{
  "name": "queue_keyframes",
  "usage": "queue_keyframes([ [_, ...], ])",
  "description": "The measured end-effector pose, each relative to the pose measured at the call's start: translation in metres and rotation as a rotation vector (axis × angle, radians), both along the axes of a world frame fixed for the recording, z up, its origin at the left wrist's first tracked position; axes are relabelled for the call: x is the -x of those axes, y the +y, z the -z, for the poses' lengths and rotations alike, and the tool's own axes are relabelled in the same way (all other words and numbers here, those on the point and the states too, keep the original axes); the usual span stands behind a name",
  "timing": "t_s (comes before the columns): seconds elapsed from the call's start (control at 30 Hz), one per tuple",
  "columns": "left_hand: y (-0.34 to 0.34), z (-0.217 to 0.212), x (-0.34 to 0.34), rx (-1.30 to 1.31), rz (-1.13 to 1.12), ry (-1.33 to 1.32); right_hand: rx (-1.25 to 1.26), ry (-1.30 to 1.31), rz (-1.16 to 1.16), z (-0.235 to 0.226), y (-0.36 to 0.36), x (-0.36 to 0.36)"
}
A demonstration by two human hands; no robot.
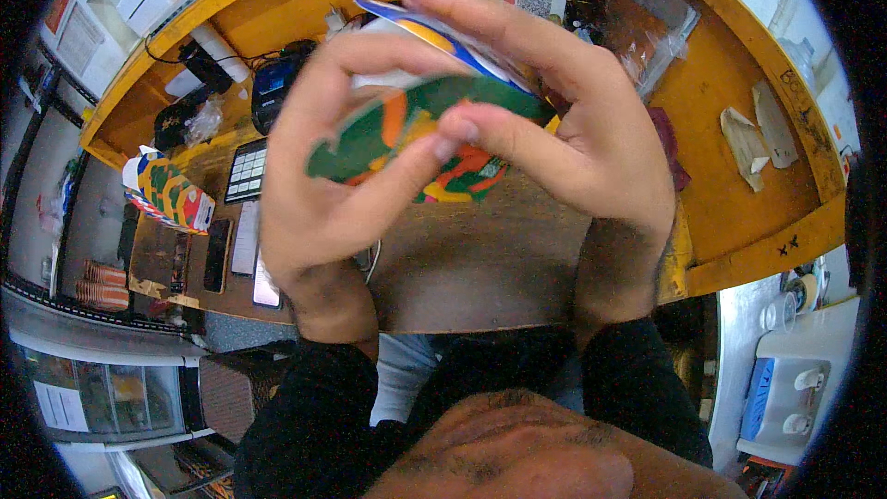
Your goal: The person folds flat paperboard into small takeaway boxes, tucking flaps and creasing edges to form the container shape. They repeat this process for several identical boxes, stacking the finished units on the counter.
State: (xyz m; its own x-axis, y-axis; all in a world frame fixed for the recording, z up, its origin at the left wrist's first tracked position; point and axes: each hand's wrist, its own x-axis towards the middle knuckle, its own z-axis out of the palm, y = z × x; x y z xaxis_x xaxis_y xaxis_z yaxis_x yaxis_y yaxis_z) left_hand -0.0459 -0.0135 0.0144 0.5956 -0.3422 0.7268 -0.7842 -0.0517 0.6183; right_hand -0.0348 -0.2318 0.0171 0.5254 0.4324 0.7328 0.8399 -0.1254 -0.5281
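Both hands hold a patterned cardboard carton (356, 139) above the middle of the table, partly squeezed into a lens shape. Its near panel is green with orange, red and yellow patches; a blue, white and orange flap rises behind. My left hand (319, 194) grips the left side, thumb on the near panel. At the right side, my right hand (591, 120) does likewise, its fingers over the far flap. The two thumb tips almost meet at the panel's middle. Fingers hide the carton's ends. A similar patterned carton (171, 189) stands opened out on the table's left.
Left on the brown table (462, 268) lie a dark phone (217, 254), a tablet (245, 171) and a pale-screened phone (266, 286). A dark device (273, 88) with cables stands behind. Brown paper pieces (744, 143) lie right, inside the raised yellow edge (758, 259).
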Motion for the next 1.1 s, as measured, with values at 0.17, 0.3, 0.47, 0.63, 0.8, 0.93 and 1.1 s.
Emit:
queue_keyframes([
  [0.17, 0.012, -0.010, -0.007, -0.460, 0.096, -0.422, 0.239, -0.133, 0.019, -0.005, -0.028, 0.003],
  [0.3, 0.018, -0.017, 0.007, -0.559, 0.026, -0.625, 0.254, -0.079, -0.017, -0.001, -0.026, 0.005],
  [0.47, -0.005, -0.010, -0.014, 0.238, -0.054, -0.571, 0.108, -0.177, 0.047, 0.003, -0.029, 0.001],
  [0.63, 0.011, 0.011, -0.051, 0.531, 0.005, -0.345, -0.267, -0.455, -0.302, 0.014, -0.012, -0.095],
  [0.8, 0.023, 0.022, -0.048, 0.373, -0.047, -0.141, 0.023, -0.497, -0.205, 0.010, -0.024, -0.091],
  [0.93, 0.047, 0.018, -0.040, 0.109, -0.200, -0.139, -0.033, -0.579, 0.097, 0.002, -0.003, -0.045],
  [1.1, 0.047, 0.013, -0.042, -0.162, -0.376, -0.205, -0.320, -0.336, 0.117, -0.001, -0.002, -0.009],
])
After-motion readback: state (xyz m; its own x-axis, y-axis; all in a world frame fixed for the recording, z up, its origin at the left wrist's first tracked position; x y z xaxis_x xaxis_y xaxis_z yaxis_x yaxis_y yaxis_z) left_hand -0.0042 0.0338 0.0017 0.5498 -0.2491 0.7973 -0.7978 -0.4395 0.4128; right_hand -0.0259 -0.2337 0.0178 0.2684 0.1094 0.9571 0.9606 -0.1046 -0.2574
